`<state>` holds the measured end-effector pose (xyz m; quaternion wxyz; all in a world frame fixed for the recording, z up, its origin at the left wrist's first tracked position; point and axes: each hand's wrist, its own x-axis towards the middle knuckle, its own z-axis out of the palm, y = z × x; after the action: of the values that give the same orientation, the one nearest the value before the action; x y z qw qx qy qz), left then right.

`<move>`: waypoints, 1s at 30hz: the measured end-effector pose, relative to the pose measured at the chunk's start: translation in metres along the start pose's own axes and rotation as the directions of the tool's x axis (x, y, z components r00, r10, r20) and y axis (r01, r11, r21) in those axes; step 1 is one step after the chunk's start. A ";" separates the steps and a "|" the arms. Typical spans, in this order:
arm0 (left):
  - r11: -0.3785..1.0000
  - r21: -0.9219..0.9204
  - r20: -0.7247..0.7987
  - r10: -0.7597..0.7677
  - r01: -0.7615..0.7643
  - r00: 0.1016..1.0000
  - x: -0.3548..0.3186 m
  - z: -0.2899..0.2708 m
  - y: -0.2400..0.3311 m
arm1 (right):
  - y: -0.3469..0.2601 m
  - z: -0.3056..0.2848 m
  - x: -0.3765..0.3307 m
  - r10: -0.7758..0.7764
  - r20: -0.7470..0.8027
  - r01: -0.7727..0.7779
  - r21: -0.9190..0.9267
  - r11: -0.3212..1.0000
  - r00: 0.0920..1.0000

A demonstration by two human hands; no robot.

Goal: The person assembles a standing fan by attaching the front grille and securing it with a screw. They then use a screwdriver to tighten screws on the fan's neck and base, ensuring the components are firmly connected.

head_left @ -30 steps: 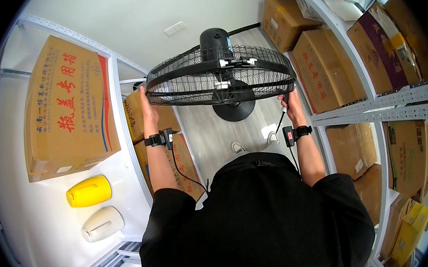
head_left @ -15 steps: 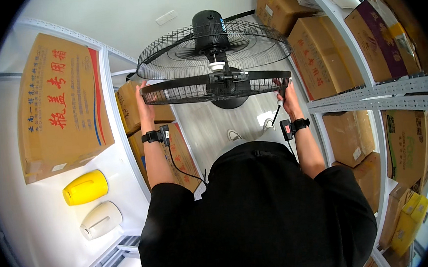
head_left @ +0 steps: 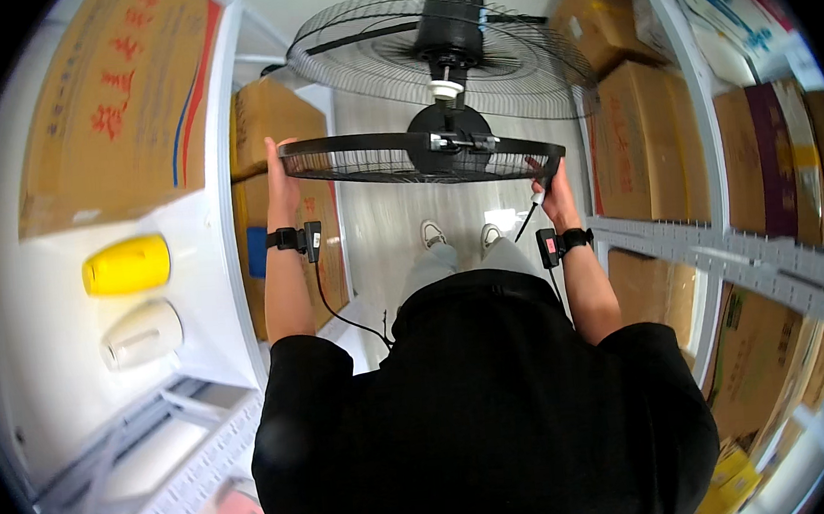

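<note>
A black fan stands in front of me, with its motor (head_left: 451, 27) and wire rear grille (head_left: 340, 47) at the top of the view. A white nut (head_left: 445, 89) sits on its shaft. Nearer to me, apart from the rear grille, is the round front grille (head_left: 356, 144), seen nearly edge-on. My left hand (head_left: 283, 185) grips its left rim and my right hand (head_left: 558, 197) its right rim; some fingers are hidden. A thin black screwdriver-like tool (head_left: 525, 222) with a white collar also pokes out of my right hand. Part of the fan's round base (head_left: 438, 120) shows behind the front grille.
A white shelf (head_left: 220, 318) on the left bears a large carton (head_left: 126, 124), a yellow jug-like container (head_left: 126, 265) and a white one (head_left: 142, 334). Cartons (head_left: 648, 145) fill the metal racks (head_left: 765, 256) on the right. Other cartons (head_left: 273, 119) stand low beside my left arm.
My view has shifted, so the shelf on the left appears higher and the fan's rear grille farther up and right. Both hands still hold the front grille, which has tilted slightly down at the right.
</note>
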<state>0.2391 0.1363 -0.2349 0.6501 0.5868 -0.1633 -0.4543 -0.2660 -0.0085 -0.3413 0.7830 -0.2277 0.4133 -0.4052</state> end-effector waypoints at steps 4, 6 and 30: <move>0.986 -0.160 -0.214 -0.073 0.039 0.974 -0.045 -0.017 -0.022 | 0.005 0.001 0.008 0.032 0.129 -0.019 -0.103 0.995 0.991; 0.944 -0.323 -0.194 -0.133 0.065 0.972 -0.077 -0.023 -0.037 | 0.008 -0.002 0.014 0.080 0.149 -0.060 -0.129 0.990 0.986; 0.884 -0.463 -0.391 -0.263 0.059 0.882 -0.398 -0.129 -0.079 | 0.038 0.143 0.002 0.410 0.603 -0.130 -0.453 0.882 0.684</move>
<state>0.0909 0.5351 -0.2121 0.7438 0.5249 0.1459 -0.3873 -0.1298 0.0147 -0.2888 0.8725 -0.4406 0.1943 -0.0833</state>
